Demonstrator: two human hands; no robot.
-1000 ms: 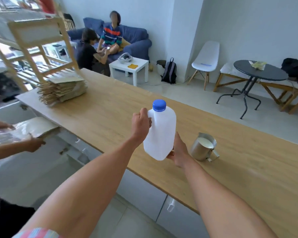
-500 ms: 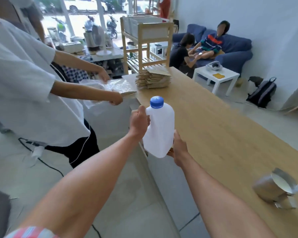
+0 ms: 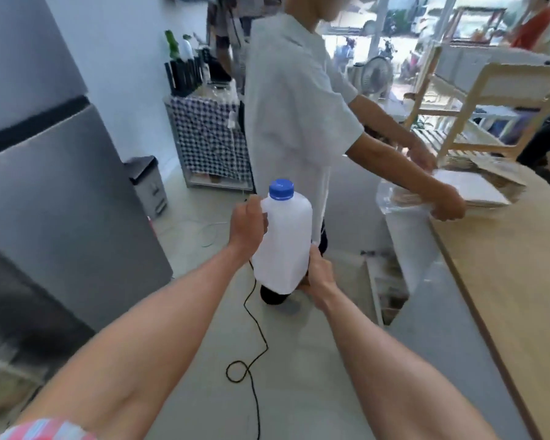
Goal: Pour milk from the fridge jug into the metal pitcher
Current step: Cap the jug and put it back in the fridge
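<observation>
1. Milk jug (image 3: pixel 281 241): white plastic, blue screw cap (image 3: pixel 281 189) on, held upright in mid-air over the floor, left of the wooden desk (image 3: pixel 505 265) and right of the grey fridge (image 3: pixel 64 198).
2. Left hand (image 3: pixel 247 224) grips the jug's upper side near the shoulder, fingers curled round it, likely on the handle, which is hidden.
3. Right hand (image 3: pixel 318 276) supports the jug's bottom corner; fingers are under the base, their curl can't be seen.
4. Handling guess: thin-walled plastic, flexes if squeezed, smooth, maybe damp from the cold; weight depends on fill, opaque so unknown. Two-hand hold suggests some heft.
5. Best hold: handle side up high plus palm under the base, as now.
6. Metal pitcher out of view.
7. Person in white shirt (image 3: pixel 299 122) stands just beyond the jug, at the desk's end.
</observation>
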